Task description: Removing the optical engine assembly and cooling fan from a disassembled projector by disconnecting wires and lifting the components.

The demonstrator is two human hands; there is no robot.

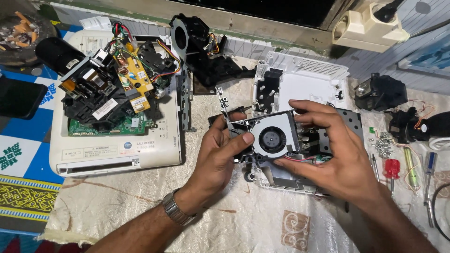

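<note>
Firstly, fingers: left hand (220,150) pinched the fan module (273,139) by its black bracket edge; right hand (328,154) clasped its far side, fingertips near thin red wires. Module sat over the white housing (300,77) mid-desk, probably light, rigid plastic, with fragile wiring; best gripped by the frame. Screwdrivers (392,169) lay toward the desk's right edge.

Both forearms enter from 6 o'clock and angle toward the centre. The left hand (220,150), a metal watch on its wrist, curls its fingers with the thumb pointing to 3 o'clock. The right hand (328,150) arches palm-down, fingers spread toward 9 o'clock, thumb tucked low.
</note>
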